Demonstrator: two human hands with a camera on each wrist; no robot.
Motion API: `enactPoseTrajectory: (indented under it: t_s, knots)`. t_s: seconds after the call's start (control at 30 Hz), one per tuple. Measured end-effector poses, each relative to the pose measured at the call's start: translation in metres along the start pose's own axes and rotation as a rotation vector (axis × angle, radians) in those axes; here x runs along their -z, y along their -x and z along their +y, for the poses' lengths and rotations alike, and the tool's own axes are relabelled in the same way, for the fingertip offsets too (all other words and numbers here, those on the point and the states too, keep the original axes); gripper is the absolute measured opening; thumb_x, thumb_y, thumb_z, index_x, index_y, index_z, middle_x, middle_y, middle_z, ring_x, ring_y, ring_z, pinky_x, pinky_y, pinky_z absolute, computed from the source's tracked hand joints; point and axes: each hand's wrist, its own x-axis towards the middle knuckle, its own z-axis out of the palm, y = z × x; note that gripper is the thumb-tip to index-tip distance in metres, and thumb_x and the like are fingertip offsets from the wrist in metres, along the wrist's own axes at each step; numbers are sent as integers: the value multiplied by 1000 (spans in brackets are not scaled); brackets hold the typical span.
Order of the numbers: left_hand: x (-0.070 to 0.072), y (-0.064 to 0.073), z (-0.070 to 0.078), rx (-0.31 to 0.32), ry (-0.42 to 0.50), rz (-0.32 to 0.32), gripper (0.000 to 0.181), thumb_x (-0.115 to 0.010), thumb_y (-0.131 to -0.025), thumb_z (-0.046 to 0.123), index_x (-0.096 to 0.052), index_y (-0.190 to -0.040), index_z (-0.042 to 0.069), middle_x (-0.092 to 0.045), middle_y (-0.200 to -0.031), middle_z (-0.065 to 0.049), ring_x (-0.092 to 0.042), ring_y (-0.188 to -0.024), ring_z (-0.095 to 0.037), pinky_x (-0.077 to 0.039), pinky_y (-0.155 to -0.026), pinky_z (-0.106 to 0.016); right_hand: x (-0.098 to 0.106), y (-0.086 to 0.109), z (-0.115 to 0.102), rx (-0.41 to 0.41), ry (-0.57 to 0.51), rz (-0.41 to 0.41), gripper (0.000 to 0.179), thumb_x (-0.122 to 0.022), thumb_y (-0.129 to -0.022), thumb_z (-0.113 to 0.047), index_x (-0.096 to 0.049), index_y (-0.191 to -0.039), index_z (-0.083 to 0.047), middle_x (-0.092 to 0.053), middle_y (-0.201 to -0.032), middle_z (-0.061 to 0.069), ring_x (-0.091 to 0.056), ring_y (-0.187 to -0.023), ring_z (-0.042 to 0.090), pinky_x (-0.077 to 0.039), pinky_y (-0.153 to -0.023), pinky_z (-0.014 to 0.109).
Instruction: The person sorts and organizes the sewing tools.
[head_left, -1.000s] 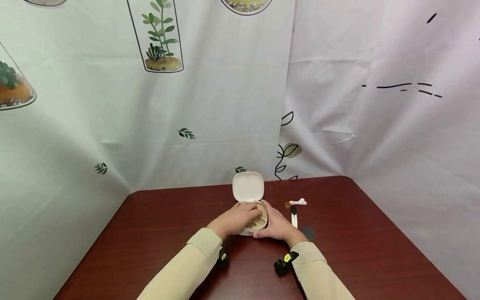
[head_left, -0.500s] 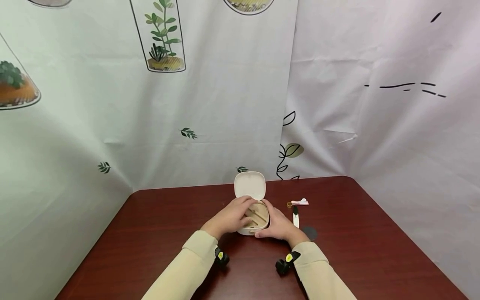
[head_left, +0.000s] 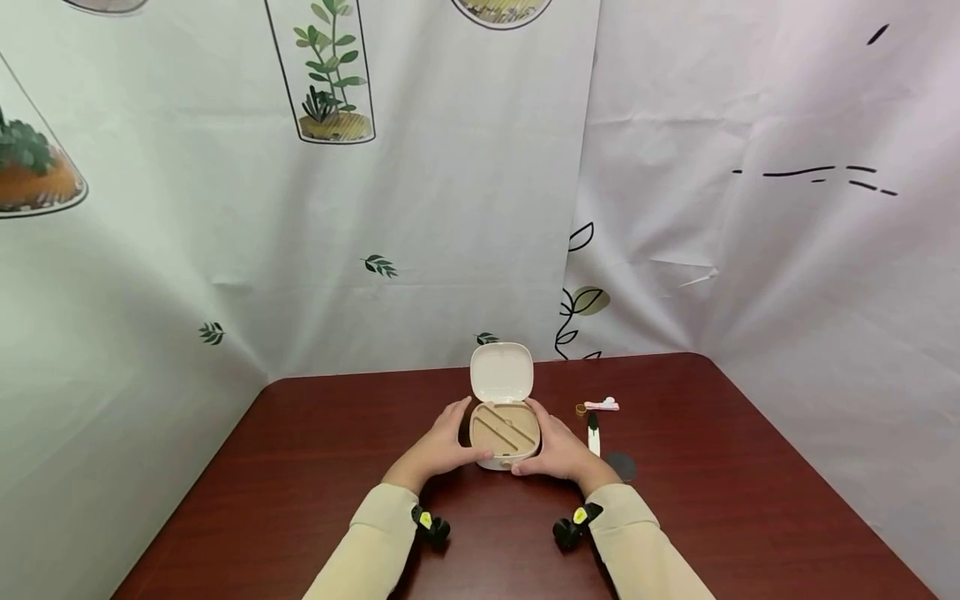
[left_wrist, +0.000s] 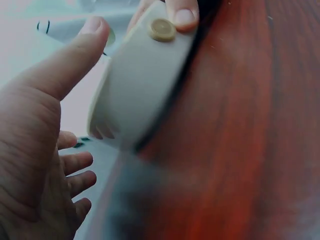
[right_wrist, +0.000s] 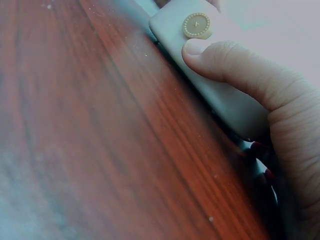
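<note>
A small white storage case (head_left: pixel 495 464) stands on the table with its lid (head_left: pixel 501 372) raised. Inside it lies a beige insert (head_left: pixel 504 427) marked by two diagonal bars or grooves. My left hand (head_left: pixel 437 450) is at the case's left side, fingers spread, thumb close to the front left rim. In the left wrist view, that thumb (left_wrist: pixel 75 62) looks apart from the wall. My right hand (head_left: pixel 558 450) grips the right side, its thumb (right_wrist: pixel 225 60) on the front wall beside a round gold-coloured clasp (right_wrist: pixel 196 25). Its other fingers are mostly hidden behind the case.
Right of the case lie a small gold ring (head_left: pixel 580 409), a pink-and-white clip-like piece (head_left: pixel 602 405), a slim white tool with a black end (head_left: pixel 594 435) and a dark grey disc (head_left: pixel 621 467). Patterned fabric (head_left: pixel 450 208) hangs behind the dark red table (head_left: pixel 337 433).
My left hand has come out from over the insert and shifted left, its fingers spreading beside the case. The insert shows fully now. My right hand keeps its hold.
</note>
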Motion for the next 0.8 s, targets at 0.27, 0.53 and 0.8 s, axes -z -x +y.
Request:
enactPoseTrajectory:
  t_s: [0.27,0.53,0.8]
  knots:
    - [-16,-1,-12,-31,19,12,112,-81,-78,56,-24,-160,6,-32,-162,-14,-29,-149,-36,-15,-121,-58,0,-1,0,20,0,12,122,-91,-63,-50,-25,-159,-15,-53,-142,11,-50,-129,32,-43,-102,56]
    - [-20,-1,-9,-49,-14,41,114,-80,-77,60,-24,-161,7,-34,-161,-11,-32,-148,-31,-9,-123,-56,0,-2,3,37,3,9,121,-91,-64,-51,-25,-159,-17,-53,-142,9,-49,-130,31,-42,-103,55]
    - [-22,3,-7,-42,-59,55,115,-77,-77,66,-24,-161,7,-29,-164,-10,-26,-151,-30,-10,-123,-56,13,-1,-2,62,-61,-90,129,-95,-66,-36,-12,-162,-10,-37,-154,18,-39,-140,34,-35,-112,56]
